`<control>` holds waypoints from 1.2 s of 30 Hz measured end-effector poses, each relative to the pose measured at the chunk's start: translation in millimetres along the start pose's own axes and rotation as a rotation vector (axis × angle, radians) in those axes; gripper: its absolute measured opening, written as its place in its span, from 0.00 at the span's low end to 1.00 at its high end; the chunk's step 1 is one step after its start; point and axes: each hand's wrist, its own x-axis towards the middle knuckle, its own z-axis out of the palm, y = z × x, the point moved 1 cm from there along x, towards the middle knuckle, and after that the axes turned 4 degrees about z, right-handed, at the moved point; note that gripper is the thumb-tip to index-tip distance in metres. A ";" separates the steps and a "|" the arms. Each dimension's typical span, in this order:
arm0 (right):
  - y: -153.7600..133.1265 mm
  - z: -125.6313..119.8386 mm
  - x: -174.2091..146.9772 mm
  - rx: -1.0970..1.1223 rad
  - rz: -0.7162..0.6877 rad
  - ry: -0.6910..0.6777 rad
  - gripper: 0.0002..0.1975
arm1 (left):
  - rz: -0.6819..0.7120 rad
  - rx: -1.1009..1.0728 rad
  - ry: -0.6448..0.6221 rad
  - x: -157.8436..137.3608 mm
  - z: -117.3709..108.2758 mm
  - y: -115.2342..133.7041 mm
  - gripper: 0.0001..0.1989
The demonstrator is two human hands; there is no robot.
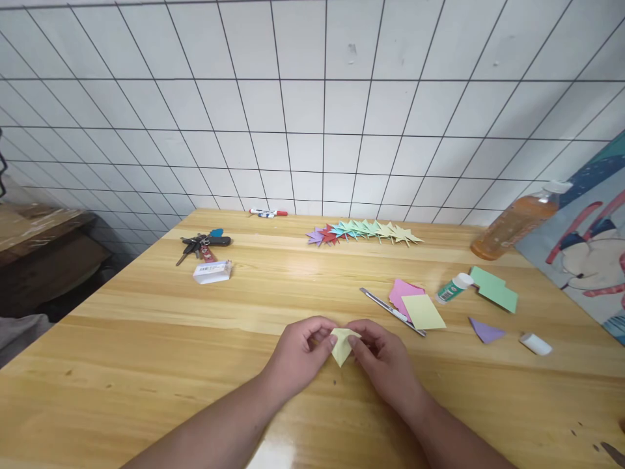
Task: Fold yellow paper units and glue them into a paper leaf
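Note:
A small piece of folded pale yellow paper (342, 345) is held between my two hands, low over the front middle of the table. My left hand (303, 348) pinches its left edge between thumb and fingers. On the other side, my right hand (383, 358) grips the right edge, thumb on top. The paper's point faces toward me. Just beyond the right hand lie a yellow paper square (424, 312), several pink sheets (404, 293) and a slim utility knife (390, 311) partly under them.
Near the wall stands a row of folded paper stars (364, 231). Keys (202, 244), a small white box (213, 272) and markers (268, 213) lie left. At right are a glue stick (454, 288), green paper (495, 290), purple paper (486, 330), a white cap (536, 343) and a leaning bottle (517, 221).

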 end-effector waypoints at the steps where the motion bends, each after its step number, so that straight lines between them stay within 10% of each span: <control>1: -1.0 0.1 -0.3 -0.014 -0.009 -0.007 0.08 | -0.007 0.007 -0.014 -0.5 0.4 -0.1 0.10; 15: -0.2 -5.3 -5.0 -0.173 -0.240 -0.020 0.14 | -0.165 -0.338 -0.023 7.3 -10.2 6.3 0.15; 30: -7.8 -7.6 -0.8 -0.313 -0.448 0.124 0.07 | -0.138 -0.190 -0.092 5.9 -5.0 -1.7 0.10; 36: -5.1 -5.8 -4.7 -0.157 -0.240 0.154 0.12 | -0.099 -0.149 -0.121 5.3 -4.8 0.4 0.12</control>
